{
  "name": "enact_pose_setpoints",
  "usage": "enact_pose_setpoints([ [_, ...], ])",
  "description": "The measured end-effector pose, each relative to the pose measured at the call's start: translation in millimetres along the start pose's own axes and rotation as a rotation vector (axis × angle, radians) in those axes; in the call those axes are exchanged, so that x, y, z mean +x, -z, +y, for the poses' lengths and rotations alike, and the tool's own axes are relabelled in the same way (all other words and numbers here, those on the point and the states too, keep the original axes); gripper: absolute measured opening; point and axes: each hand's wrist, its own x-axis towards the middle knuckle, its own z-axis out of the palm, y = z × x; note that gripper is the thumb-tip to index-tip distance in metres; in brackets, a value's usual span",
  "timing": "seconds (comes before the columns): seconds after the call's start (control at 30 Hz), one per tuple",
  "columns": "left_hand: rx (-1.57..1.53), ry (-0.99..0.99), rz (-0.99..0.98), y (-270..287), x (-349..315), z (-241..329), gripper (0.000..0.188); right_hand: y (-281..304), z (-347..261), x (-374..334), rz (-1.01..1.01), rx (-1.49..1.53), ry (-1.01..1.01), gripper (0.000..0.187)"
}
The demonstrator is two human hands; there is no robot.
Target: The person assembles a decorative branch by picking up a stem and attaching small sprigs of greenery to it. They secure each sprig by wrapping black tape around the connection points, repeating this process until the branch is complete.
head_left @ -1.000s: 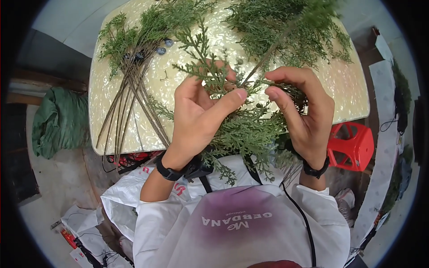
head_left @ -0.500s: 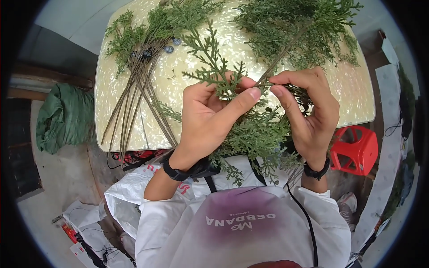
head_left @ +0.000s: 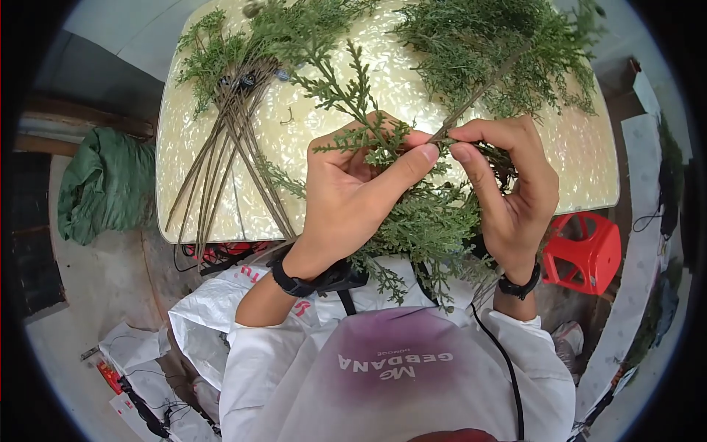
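Your left hand (head_left: 353, 188) is pinching the near end of a brown stem (head_left: 475, 103) between thumb and fingers, so that grip is closing on it. The stem is slanting far and right from your fingertips, over the table (head_left: 582, 169), toward the leafy pile (head_left: 471, 44) at the far right. A green sprig (head_left: 357, 92) is sticking out far and left by your left hand. Your right hand (head_left: 519, 180) is curling just beside it, thumb and forefinger tips standing very close together at the stem; you cannot tell from here whether they are gripping anything. More greenery (head_left: 427, 221) is hanging on the near side, between your hands and your shirt (head_left: 412, 398). At the left of the table, bare stalks (head_left: 221, 140) are lying crossed, their leafy ends pointing far. A red stool (head_left: 585, 254) is standing to the right, and a green sack (head_left: 107, 184) is slumping on the left.
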Motion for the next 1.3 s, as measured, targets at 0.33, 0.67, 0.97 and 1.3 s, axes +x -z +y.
enact_pose_setpoints([
  [0.33,0.015,0.010,0.029,1,1,2,0.009,-6,4,3,0.052,-0.025,0.052,0.015],
  [0.67,-0.006,-0.020,0.045,3,1,-4,0.010,-8,2,1,0.037,-0.032,0.040,0.015],
  [0.97,0.024,0.004,0.050,3,2,-6,0.012,-11,4,-2,0.054,-0.038,0.014,0.014],
  [1.3,0.057,-0.005,0.044,2,0,-5,0.011,-9,9,-2,0.050,-0.264,0.247,0.019],
])
